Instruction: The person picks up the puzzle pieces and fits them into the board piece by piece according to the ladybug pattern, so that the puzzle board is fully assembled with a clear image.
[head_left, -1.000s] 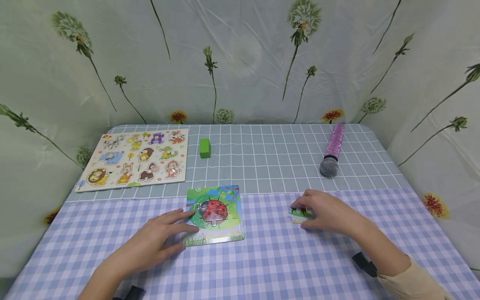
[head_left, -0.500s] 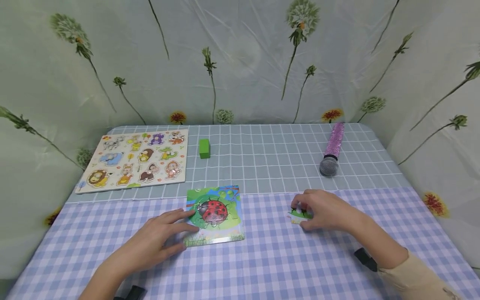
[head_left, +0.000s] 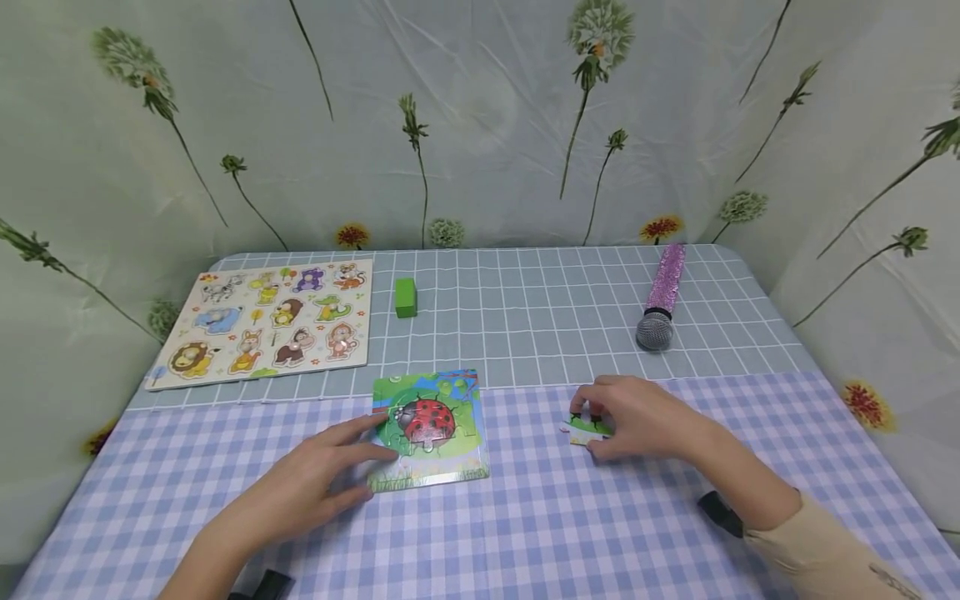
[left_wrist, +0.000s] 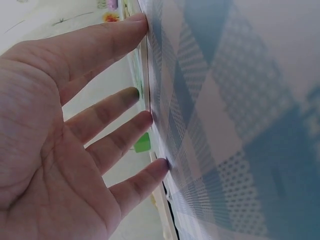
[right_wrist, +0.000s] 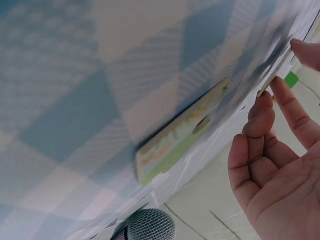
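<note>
A ladybug jigsaw puzzle [head_left: 461, 454] lies on the checked cloth in the head view. My left hand [head_left: 318, 475] rests at its left side, index and middle fingertips on the picture and the thumb by the lower left corner. The left wrist view shows those fingers spread and fairly straight. To the right, my right hand [head_left: 645, 421] pinches a green and white puzzle piece [head_left: 585, 430] between thumb and fingers, low over the cloth. In the right wrist view this piece [right_wrist: 275, 72] appears edge-on. A second puzzle piece [right_wrist: 172, 142] lies flat on the cloth there, hidden in the head view.
An animal peg board [head_left: 262, 321] lies at the back left, with a green block [head_left: 406, 297] beside it. A microphone with a glittery pink handle [head_left: 660, 296] lies at the back right. Behind the table hangs a flowered curtain [head_left: 480, 125].
My right hand has shifted slightly left with the puzzle piece in its fingers. My left hand stays on the ladybug puzzle, which has not moved.
</note>
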